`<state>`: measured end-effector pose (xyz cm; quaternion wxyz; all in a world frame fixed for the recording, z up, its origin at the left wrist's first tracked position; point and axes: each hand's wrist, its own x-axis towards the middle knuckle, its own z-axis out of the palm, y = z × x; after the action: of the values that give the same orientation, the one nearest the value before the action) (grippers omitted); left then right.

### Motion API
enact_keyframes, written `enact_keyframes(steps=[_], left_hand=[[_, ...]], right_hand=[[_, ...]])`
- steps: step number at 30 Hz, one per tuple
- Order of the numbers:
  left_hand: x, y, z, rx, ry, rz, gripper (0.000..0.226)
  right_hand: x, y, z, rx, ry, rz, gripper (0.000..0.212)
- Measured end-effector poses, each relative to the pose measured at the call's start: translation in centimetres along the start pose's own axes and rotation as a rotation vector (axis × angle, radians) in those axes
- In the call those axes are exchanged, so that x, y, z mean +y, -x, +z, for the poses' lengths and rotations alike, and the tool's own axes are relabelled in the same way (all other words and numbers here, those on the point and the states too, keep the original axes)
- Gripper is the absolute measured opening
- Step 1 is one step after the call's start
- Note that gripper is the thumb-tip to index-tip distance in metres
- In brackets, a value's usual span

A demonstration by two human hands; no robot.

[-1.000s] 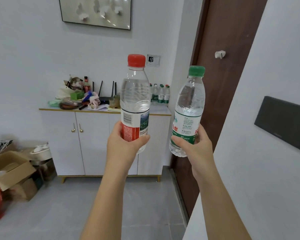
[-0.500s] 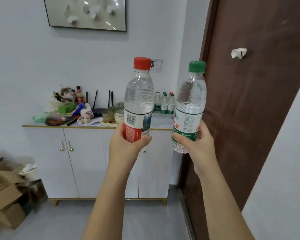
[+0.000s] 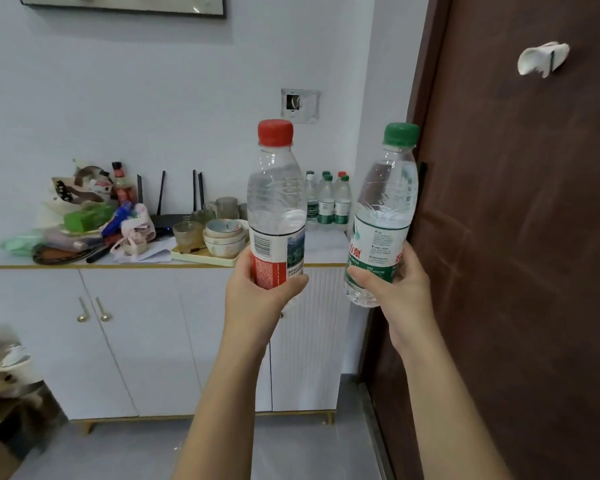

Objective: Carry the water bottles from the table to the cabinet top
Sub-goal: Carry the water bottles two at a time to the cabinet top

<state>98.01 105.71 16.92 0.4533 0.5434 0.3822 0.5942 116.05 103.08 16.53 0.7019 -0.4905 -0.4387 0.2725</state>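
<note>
Transport was the step in hand: both bottles were off the table (which was nowhere in view) and held in the air short of the cabinet top, not yet set down. The left hand gripped the red-capped bottle round its labelled lower half, fingers and thumb curled about it, and held it upright. The right hand gripped the green-capped bottle low on its label in the same way, that one leaning slightly to the right. The two bottles were near each other but apart.

The top was crowded on its left and middle with clutter, a router and a tray of stacked bowls. A cluster of small bottles stood at its far right corner, beside the brown door. A bare white patch lay in front of that cluster, to the right of the tray.

By my judgement the next move called for stepping closer, reaching both arms over the front edge, and standing each bottle on that patch without knocking the bowls or the small bottles. Only then should the fingers loosen.
</note>
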Motion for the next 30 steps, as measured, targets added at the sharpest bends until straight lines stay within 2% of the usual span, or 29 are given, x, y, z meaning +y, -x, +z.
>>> enact_keyframes(steps=[3,8,14,20,26,30], left_hand=[[-2.1,-5.1,1.6,-0.037,0.006,0.007,0.062],[-4.6,-14.1,4.2,-0.124,0.029,-0.002,0.048],[-6.8,-24.6,7.2,-0.224,0.028,0.019,0.049],[-11.5,-30.8,9.5,-0.284,0.044,-0.027,0.056],[-17.1,-36.1,13.2,-0.294,0.013,-0.091,0.056],[-23.9,-41.8,19.6,-0.189,-0.035,-0.146,0.058]], right_hand=[[2.5,-4.5,1.0,0.033,0.026,-0.007,0.070],[5.2,-11.7,2.6,0.107,0.082,-0.005,0.075],[8.1,-20.3,5.1,0.211,0.121,0.017,0.077],[12.9,-26.0,5.3,0.237,0.173,0.087,0.082],[19.0,-32.2,4.3,0.209,0.192,0.139,0.082],[26.5,-41.7,0.9,0.097,0.213,0.184,0.076]])
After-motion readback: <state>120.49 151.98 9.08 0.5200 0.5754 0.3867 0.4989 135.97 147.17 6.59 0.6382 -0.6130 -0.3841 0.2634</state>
